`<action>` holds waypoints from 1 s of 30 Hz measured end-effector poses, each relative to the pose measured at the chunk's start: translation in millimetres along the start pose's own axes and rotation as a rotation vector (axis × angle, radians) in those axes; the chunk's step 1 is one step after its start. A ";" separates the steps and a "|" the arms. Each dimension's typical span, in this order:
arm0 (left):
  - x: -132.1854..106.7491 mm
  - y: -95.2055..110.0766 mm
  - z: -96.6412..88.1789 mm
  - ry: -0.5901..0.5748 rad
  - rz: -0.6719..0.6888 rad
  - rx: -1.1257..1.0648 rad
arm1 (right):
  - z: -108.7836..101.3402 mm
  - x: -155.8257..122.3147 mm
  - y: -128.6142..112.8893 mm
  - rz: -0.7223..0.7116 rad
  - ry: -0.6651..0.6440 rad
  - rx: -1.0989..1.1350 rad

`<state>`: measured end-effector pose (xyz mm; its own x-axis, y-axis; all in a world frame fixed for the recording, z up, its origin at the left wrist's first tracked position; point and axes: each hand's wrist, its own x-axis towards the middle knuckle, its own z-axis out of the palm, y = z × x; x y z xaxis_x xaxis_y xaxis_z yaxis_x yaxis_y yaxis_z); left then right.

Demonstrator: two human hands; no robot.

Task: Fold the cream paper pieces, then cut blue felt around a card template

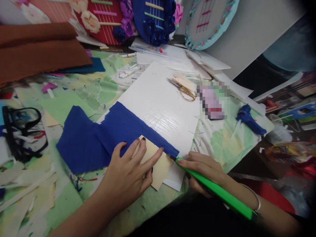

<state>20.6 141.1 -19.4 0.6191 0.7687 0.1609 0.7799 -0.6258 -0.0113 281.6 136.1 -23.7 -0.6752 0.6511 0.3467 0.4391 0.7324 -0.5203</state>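
Observation:
My left hand lies with spread fingers on a cream card strip, pressing it over blue crepe paper. In my right hand is a green utility knife, its blade tip at the card's right edge by the crepe paper. Beneath them is a white board with many scored lines. The crepe paper runs from the table on the left across the board's lower part, with a fold in the middle. Part of the card is hidden under my left fingers.
Gold-handled scissors lie on the board, near a blurred-out pinkish object. A blue glue gun rests at right. Black glasses and paper scraps lie left. Brown crepe paper and decorated ovals stand behind.

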 end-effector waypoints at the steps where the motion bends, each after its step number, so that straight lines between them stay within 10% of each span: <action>1: 0.4 0.0 0.2 0.006 0.002 0.000 | -0.3 0.2 -0.4 0.015 0.009 0.021; 30: -1.3 -0.8 4.9 0.023 0.005 0.008 | 6.0 -14.1 8.2 0.004 0.071 0.008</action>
<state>19.7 141.3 -24.5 0.6205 0.7624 0.1837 0.7778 -0.6282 -0.0201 291.2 131.7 -37.5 -0.6293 0.6670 0.3987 0.4368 0.7280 -0.5285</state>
